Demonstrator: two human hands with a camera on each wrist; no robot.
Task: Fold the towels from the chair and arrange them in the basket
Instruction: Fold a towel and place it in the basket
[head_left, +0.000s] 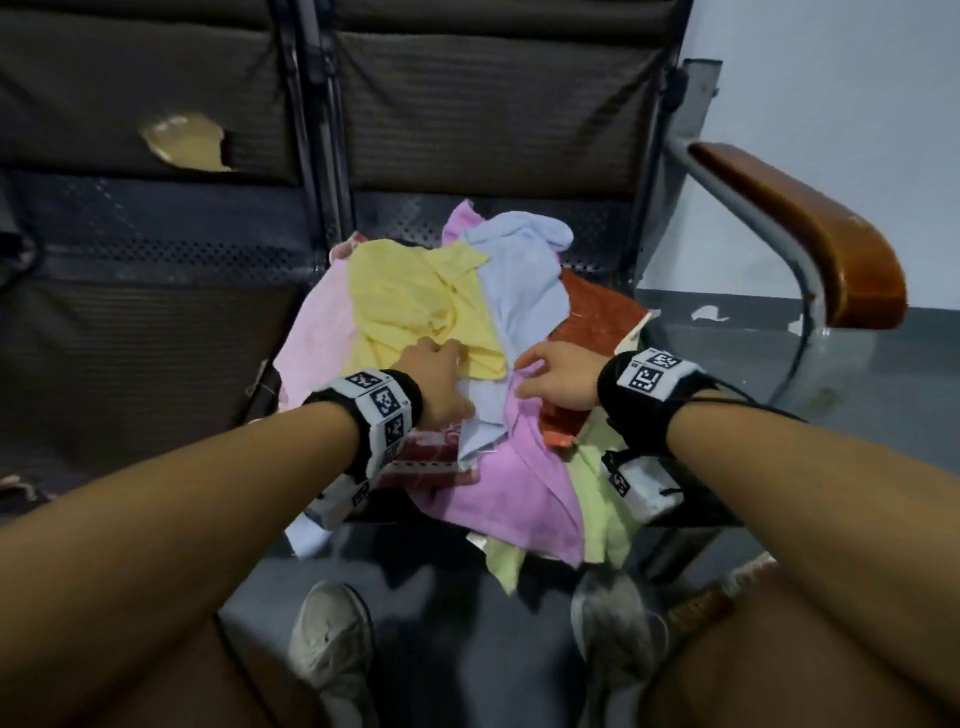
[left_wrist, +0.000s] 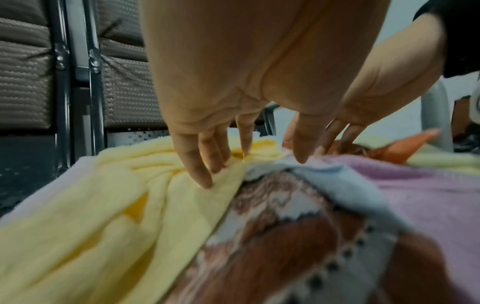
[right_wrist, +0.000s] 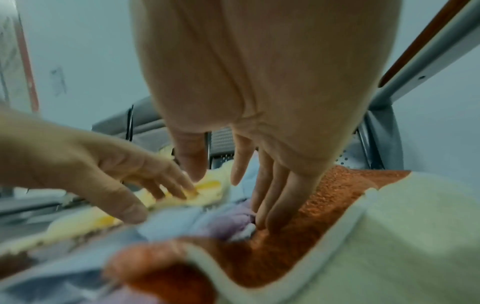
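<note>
A loose pile of towels lies on the chair seat (head_left: 405, 223): a yellow towel (head_left: 410, 301), a light blue towel (head_left: 519, 275), a pink towel (head_left: 524, 483), an orange towel (head_left: 592, 317), a pale green towel (head_left: 597, 483) and a red patterned towel (head_left: 431, 457). My left hand (head_left: 441, 364) touches the yellow towel (left_wrist: 155, 185) with straight fingers (left_wrist: 205, 179), bunching the cloth a little; the thumb stands apart. My right hand (head_left: 540, 369) reaches down with straight fingers (right_wrist: 272, 205) where the orange towel (right_wrist: 324, 195) meets the pink one. No basket is in view.
A wooden armrest (head_left: 810, 234) on a grey metal frame stands at the right of the seat. A second dark seat (head_left: 130, 338) adjoins on the left, its backrest torn. My two shoes (head_left: 332, 639) rest on the floor below the pile, where towel ends hang over the seat's front edge.
</note>
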